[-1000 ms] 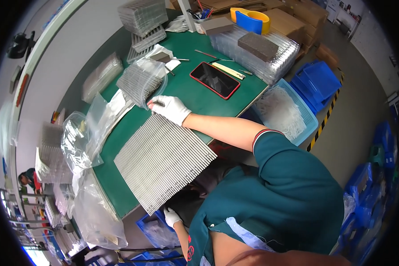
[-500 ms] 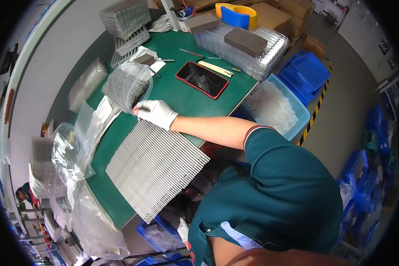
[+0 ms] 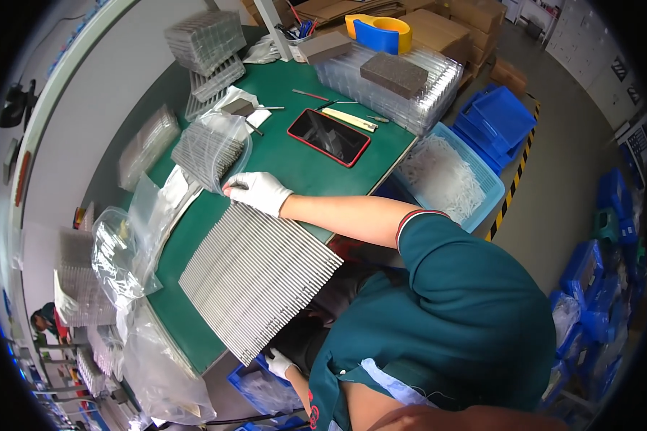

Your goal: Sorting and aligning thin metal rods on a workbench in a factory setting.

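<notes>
Many thin silvery metal rods (image 3: 262,276) lie side by side in a flat slanted row on the green table, overhanging its near edge. My right hand (image 3: 261,192), in a white glove with bare fingertips, rests at the row's far upper corner. Its fingers are closed together there; what they pinch is too small to make out. Just beyond them a clear plastic bag (image 3: 239,151) holds a bundle of similar thin rods (image 3: 207,152). My left hand (image 3: 279,363), also gloved, is low by the row's near lower corner, above a blue bin (image 3: 255,391); its fingers are partly hidden.
A red-edged phone (image 3: 328,136), a pale yellow cutter (image 3: 350,120) and thin tools lie across the table. Clear plastic trays (image 3: 392,86) carry a grey foam block (image 3: 394,75). A light blue basket (image 3: 492,197) of white strips stands beside the table; plastic bags (image 3: 162,359) hang at the left edge.
My left hand has come further into view, moving left and up toward the row's lower corner. My right hand stays at the upper corner. The whole view has shifted slightly.
</notes>
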Tool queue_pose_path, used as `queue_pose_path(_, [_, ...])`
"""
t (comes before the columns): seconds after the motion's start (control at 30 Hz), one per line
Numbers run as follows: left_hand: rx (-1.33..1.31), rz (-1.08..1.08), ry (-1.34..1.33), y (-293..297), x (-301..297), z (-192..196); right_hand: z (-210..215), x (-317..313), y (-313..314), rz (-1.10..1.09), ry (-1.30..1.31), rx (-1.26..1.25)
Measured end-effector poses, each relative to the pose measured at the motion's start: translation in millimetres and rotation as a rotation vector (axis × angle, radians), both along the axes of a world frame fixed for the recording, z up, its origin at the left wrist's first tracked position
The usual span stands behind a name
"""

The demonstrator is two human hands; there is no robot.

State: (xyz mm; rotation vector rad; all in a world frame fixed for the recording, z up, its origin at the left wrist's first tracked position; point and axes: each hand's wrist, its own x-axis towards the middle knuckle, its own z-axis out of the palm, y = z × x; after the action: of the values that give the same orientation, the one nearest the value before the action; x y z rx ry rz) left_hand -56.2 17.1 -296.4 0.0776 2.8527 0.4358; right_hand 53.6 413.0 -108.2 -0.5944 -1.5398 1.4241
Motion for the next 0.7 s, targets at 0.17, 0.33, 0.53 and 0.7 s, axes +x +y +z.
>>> queue_pose_path(0.17, [0.180, -0.137, 0.059, -37.6, 6.7, -10.2, 1.6, -3.8, -0.9, 0.008, 0.007, 0.014])
queue_pose_path(0.33, [0.253, -0.203, -0.004, -25.0, 48.3, 28.8, 2.3, -1.6, -0.5, -0.005, -0.027, 0.032])
queue_pose_path(0.53, [0.187, -0.247, -0.065, -12.2, 69.4, 47.5, -0.6, -2.0, 0.6, -0.006, -0.040, 0.027])
queue_pose_path(0.7, [-0.136, -0.454, 0.106, 5.7, 51.0, 47.3, -1.7, -3.1, 1.3, 0.016, 0.028, -0.005])
